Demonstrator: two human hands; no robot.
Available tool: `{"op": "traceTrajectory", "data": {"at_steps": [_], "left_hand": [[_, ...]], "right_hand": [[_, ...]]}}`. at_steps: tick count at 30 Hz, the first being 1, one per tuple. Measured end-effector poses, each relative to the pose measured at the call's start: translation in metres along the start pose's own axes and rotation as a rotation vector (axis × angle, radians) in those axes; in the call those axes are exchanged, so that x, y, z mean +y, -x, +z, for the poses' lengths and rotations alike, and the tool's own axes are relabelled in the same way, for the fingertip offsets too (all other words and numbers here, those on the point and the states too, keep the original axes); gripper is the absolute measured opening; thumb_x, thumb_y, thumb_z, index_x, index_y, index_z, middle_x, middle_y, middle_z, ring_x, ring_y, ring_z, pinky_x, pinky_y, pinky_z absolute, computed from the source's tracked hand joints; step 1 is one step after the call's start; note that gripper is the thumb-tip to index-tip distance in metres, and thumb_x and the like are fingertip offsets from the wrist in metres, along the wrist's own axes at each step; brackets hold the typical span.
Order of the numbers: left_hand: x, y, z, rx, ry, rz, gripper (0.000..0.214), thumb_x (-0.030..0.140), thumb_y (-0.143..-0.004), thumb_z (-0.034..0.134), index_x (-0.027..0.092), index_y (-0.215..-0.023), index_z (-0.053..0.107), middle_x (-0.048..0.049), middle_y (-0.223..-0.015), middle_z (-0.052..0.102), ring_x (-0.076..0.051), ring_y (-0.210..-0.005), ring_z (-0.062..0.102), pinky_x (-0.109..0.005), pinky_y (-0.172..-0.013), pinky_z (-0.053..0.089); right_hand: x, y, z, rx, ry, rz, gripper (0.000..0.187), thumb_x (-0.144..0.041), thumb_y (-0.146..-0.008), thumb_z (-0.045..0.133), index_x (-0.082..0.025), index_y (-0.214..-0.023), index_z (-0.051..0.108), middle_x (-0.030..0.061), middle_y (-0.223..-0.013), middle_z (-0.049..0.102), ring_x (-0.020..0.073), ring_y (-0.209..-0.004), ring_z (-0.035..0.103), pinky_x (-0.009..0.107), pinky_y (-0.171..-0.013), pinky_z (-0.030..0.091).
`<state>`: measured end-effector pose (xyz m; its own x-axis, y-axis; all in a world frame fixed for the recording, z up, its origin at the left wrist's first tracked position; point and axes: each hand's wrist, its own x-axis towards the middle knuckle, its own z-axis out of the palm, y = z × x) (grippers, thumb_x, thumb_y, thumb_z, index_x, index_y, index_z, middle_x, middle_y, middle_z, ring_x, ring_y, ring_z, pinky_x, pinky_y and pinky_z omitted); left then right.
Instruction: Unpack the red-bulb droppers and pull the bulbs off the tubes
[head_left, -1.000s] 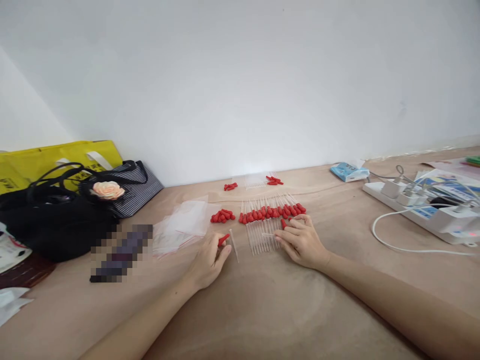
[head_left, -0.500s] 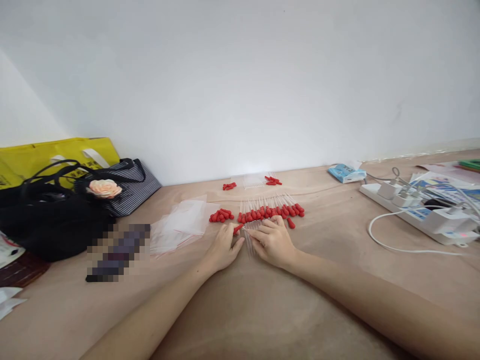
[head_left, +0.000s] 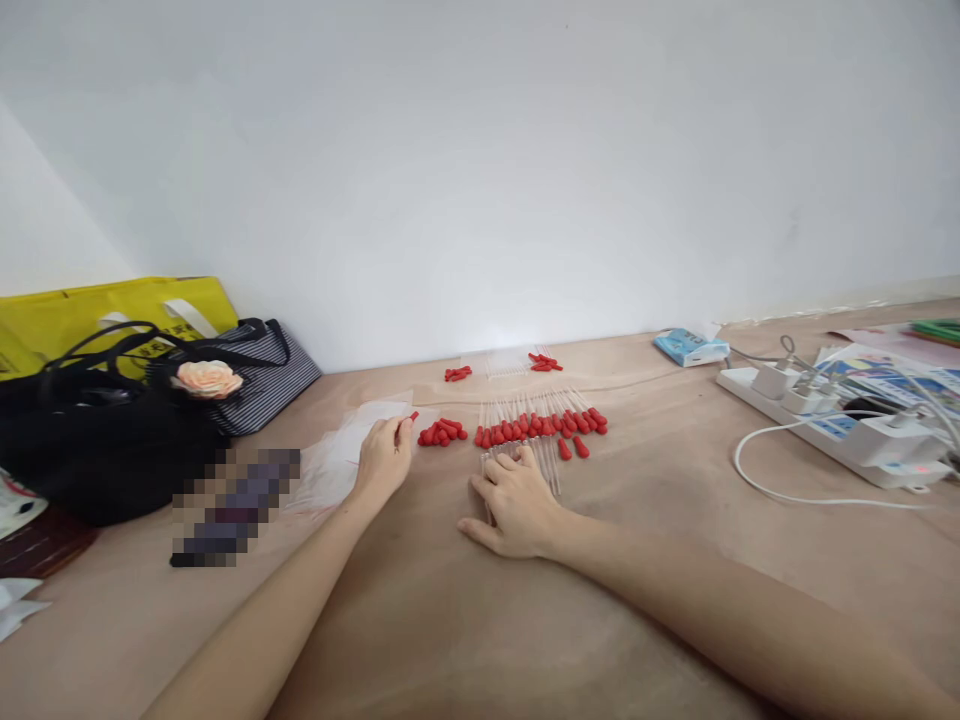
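Note:
My left hand (head_left: pixel 384 458) is closed, with a small red rubber bulb (head_left: pixel 414 415) poking out from its fingertips. It hovers over the front right part of the clear plastic bags (head_left: pixel 358 428). My right hand (head_left: pixel 517 505) rests palm down with fingers bent and thumb spread, on thin clear tubes (head_left: pixel 553 468) that it partly covers. Just beyond lies a row of droppers (head_left: pixel 525 428), red bulbs toward me and clear stems pointing away. Two loose red bulbs (head_left: pixel 574 448) sit at its right front. A heap of red bulbs (head_left: pixel 442 433) lies left of the row.
Farther back are more clear tubes (head_left: pixel 510 362) between two small red piles. A striped bag (head_left: pixel 277 375), a black bag (head_left: pixel 112 440) and a yellow bag (head_left: pixel 202 305) stand left. At right are a power strip (head_left: pixel 825 425) with cables and a blue packet (head_left: pixel 690 346).
My left hand has moved left, away from my right hand, carrying the red bulb. My right hand has drawn slightly toward me, its thumb now spread, uncovering tubes and a second loose bulb.

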<state>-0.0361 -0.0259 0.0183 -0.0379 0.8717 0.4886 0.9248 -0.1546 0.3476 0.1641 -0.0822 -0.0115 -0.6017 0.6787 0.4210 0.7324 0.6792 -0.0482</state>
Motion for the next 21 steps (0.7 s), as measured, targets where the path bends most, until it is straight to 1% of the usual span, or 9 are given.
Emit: {"op": "traceTrajectory", "data": {"at_steps": [4,6,9,12,17,19,21], "left_hand": [[-0.006,-0.013,0.004,-0.107,-0.157,-0.107,0.025,0.033,-0.082,0.036,0.017,-0.095,0.049,-0.0049,-0.076,0.063,-0.02,-0.076,0.058,-0.028,-0.065,0.04],[-0.006,-0.016,0.007,-0.16,-0.233,-0.115,0.025,0.035,-0.082,0.036,0.017,-0.091,0.05,-0.0057,-0.077,0.064,-0.021,-0.076,0.059,-0.027,-0.063,0.039],[-0.008,-0.015,0.01,-0.205,-0.279,-0.099,0.027,0.034,-0.084,0.032,0.017,-0.079,0.054,-0.0079,-0.078,0.065,-0.022,-0.076,0.059,-0.027,-0.063,0.038],[-0.011,-0.014,0.01,-0.214,-0.295,-0.084,0.033,0.031,-0.086,0.028,0.017,-0.073,0.055,-0.0094,-0.076,0.065,-0.023,-0.075,0.059,-0.029,-0.062,0.037],[-0.016,-0.014,0.008,-0.201,-0.299,-0.07,0.033,0.028,-0.085,0.029,0.017,-0.07,0.057,-0.0077,-0.075,0.066,-0.021,-0.072,0.059,-0.027,-0.061,0.037],[-0.014,-0.014,0.007,-0.169,-0.294,-0.059,0.032,0.028,-0.085,0.029,0.017,-0.074,0.058,-0.0072,-0.076,0.065,-0.021,-0.073,0.058,-0.027,-0.062,0.038],[-0.009,-0.012,0.005,-0.111,-0.288,-0.028,0.03,0.027,-0.084,0.03,0.016,-0.082,0.058,-0.0074,-0.083,0.064,-0.021,-0.083,0.056,-0.028,-0.07,0.038]], "right_hand": [[0.01,0.005,-0.005,-0.034,-0.014,-0.086,0.05,-0.059,-0.075,0.041,-0.015,-0.09,0.059,0.0073,-0.081,0.053,0.0193,-0.079,0.042,0.038,-0.073,0.024],[0.015,0.006,-0.007,-0.047,-0.025,-0.142,0.05,-0.058,-0.075,0.041,-0.015,-0.096,0.057,0.0065,-0.082,0.052,0.0189,-0.079,0.042,0.038,-0.074,0.024],[0.021,0.005,-0.009,-0.06,-0.022,-0.191,0.047,-0.055,-0.078,0.04,-0.016,-0.1,0.056,0.0063,-0.083,0.052,0.0187,-0.081,0.042,0.038,-0.076,0.023],[0.024,0.001,-0.007,-0.071,-0.001,-0.193,0.046,-0.053,-0.081,0.038,-0.016,-0.101,0.056,0.0069,-0.084,0.052,0.0193,-0.084,0.041,0.038,-0.078,0.023],[0.026,-0.005,-0.001,-0.086,0.006,-0.153,0.05,-0.056,-0.081,0.034,-0.016,-0.104,0.054,0.0079,-0.086,0.052,0.0196,-0.083,0.041,0.037,-0.074,0.023],[0.026,-0.005,0.0,-0.063,0.0,-0.14,0.053,-0.059,-0.08,0.034,-0.016,-0.105,0.054,0.0081,-0.086,0.053,0.0194,-0.082,0.042,0.037,-0.074,0.022],[0.026,-0.003,0.0,-0.013,-0.012,-0.117,0.054,-0.059,-0.079,0.035,-0.017,-0.105,0.055,0.0077,-0.086,0.053,0.0189,-0.08,0.042,0.036,-0.074,0.022]]}}
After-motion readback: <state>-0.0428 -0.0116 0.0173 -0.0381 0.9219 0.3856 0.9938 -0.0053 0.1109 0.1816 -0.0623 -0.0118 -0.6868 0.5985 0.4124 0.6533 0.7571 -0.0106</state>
